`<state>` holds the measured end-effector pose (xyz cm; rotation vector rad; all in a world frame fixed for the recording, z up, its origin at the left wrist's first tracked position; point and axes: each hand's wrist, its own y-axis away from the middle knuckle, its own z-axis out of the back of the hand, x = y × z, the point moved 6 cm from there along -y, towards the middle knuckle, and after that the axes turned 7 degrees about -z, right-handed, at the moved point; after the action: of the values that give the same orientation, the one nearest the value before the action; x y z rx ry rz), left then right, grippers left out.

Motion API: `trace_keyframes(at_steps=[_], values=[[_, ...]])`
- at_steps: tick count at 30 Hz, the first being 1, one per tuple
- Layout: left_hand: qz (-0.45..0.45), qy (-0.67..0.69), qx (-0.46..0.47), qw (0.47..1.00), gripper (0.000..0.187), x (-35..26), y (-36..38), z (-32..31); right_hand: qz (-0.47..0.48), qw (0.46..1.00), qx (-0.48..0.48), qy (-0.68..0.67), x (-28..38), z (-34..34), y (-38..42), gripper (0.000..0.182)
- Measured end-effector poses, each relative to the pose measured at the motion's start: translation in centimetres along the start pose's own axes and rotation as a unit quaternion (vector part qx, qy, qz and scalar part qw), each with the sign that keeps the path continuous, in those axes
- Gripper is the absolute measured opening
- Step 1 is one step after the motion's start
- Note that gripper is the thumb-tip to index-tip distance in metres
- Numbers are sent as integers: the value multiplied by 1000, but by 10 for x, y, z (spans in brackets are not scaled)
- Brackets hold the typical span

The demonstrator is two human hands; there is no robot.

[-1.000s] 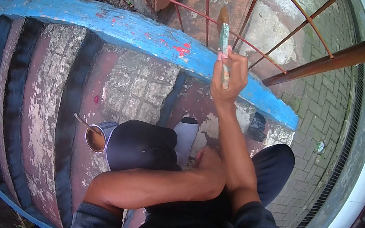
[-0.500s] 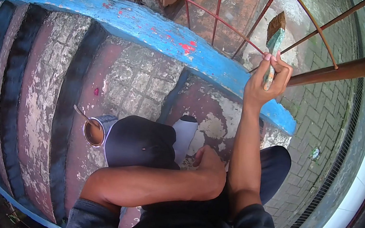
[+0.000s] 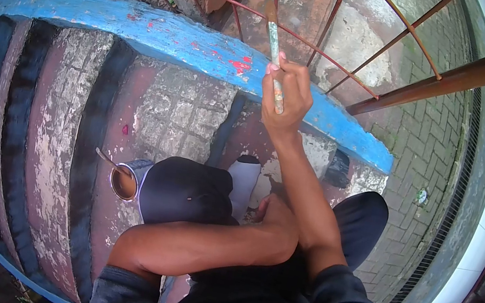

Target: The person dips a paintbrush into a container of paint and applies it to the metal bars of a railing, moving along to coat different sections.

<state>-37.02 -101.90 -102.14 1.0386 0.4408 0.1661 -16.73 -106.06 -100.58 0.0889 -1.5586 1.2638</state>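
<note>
My right hand [image 3: 291, 95] is closed round the worn, paint-spattered handle of a paintbrush [image 3: 274, 41]. The brush points away from me, seen edge-on, and its brown bristles overlap the thin curved red bar [image 3: 242, 6] of a metal railing. Across my lap lies my left arm, with my left hand [image 3: 274, 209] loosely curled near my shin and partly hidden by the right forearm. A can of brown paint [image 3: 124, 184], with a stick [image 3: 106, 158] leaning in it, stands left of my knee [image 3: 187, 190].
A low blue kerb [image 3: 172, 35] with flaking paint runs along the railing's foot. Worn steps [image 3: 63, 120] descend to the left. A thick brown post [image 3: 443, 83] slants at the right, over grey paving [image 3: 413, 159]. Plants and stones lie beyond the railing.
My right hand has swung left with the paintbrush, from near the thick post to the thin bars. The brush has turned from broadside to edge-on. My left hand stays on my lap.
</note>
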Motion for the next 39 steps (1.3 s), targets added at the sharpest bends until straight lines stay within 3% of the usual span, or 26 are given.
trace_keyframes(at_steps=[7,9,13,16,24,26,27,30,32,34,36,39], values=[[-18,-10,33,999,43,1,-6,0,30,999,-26,31,-41,67,-69,8],[-8,-10,29,999,30,1,-7,-2,39,998,16,49,-38,74,-71,9],[2,-14,28,1000,31,4,1,9,47,996,14,74,-34,83,-60,10],[-17,-13,30,999,32,5,10,14,-8,999,-1,46,-37,86,-48,10],[-9,-15,17,1000,35,9,12,14,-32,995,-68,65,-32,108,-30,12],[-6,-11,17,1000,34,8,14,14,-97,981,-167,-26,-50,129,-23,11],[-3,-11,18,1000,32,8,15,14,-81,984,-156,-7,-53,133,-23,10],[-8,-16,28,999,30,5,13,13,-130,980,-147,-33,-44,113,-24,11],[-13,-14,25,1000,30,5,16,16,-109,983,-146,-8,-35,95,-29,11],[-16,-11,22,1000,29,4,16,17,-21,992,-92,80,-14,67,-30,9],[-6,12,26,1000,41,2,12,16,-21,992,-81,94,5,46,-20,10],[-19,5,34,999,41,1,10,15,3,997,-36,69,21,29,-8,11]])
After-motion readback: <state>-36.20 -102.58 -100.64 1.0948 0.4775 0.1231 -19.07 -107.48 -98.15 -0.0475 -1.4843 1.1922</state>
